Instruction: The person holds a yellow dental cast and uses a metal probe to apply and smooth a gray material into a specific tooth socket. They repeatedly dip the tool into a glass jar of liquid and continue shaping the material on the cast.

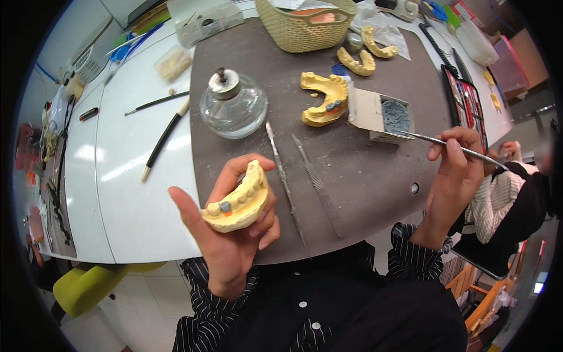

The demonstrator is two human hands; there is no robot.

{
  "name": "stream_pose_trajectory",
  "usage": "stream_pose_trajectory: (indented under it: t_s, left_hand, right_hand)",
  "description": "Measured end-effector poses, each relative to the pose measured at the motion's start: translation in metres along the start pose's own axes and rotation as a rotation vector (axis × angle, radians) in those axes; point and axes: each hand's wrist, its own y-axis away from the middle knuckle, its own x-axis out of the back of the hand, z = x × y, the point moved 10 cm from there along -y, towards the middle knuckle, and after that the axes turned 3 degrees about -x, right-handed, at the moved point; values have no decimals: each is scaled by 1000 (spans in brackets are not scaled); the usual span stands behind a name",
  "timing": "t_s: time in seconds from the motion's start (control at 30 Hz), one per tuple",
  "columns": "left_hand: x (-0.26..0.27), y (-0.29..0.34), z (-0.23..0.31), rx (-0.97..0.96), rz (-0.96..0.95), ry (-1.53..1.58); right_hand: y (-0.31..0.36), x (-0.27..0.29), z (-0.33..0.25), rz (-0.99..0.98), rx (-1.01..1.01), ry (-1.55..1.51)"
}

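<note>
Dental cast point(251, 205), carver point(431, 139)
Your left grip point(227, 249) clasps the cast; your right grip point(450, 186) pinches the carver, tip at blue wax point(396, 116).

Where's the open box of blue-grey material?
In the head view, the box sits right of centre on the brown mat, just right of the large yellow dental model, near the metal tool in the right hand.

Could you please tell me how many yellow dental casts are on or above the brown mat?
4: a cast in the left hand; a large cast beside the open box; two smaller casts near the basket, which could hide more.
</note>
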Motion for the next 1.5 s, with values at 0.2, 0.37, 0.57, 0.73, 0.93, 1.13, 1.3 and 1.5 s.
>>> stream_pose_trajectory:
  t_s: [0.2, 0.37, 0.57, 0.73, 0.93, 1.13, 1.3, 1.5]
  left_hand:
    - [6, 3, -1, 24, -5, 37]
    - [-1, 3, 1, 31, -67, 47]
    - [3, 8, 2, -6, -236, 229]
    - [5, 6, 6, -78, -230, 241]
    - [7, 7, 8, -116, -199, 174]
    - [6, 9, 8, -99, -211, 218]
    - [9, 7, 6, -116, -195, 184]
    - [8, 7, 7, -127, -197, 188]
  right_hand:
    - [25, -43, -5, -121, -114, -200]
    - [44, -79, -25, -283, -213, -337]
    - [78, -137, -59, -565, -30, -273]
    - [92, -155, -79, -691, 182, -148]
    - [103, -168, -91, -887, 335, 73]
    - [111, -173, -95, -975, 369, 268]
    - [114, -175, -97, -1020, 375, 377]
    - [112, -170, -98, -918, 374, 275]
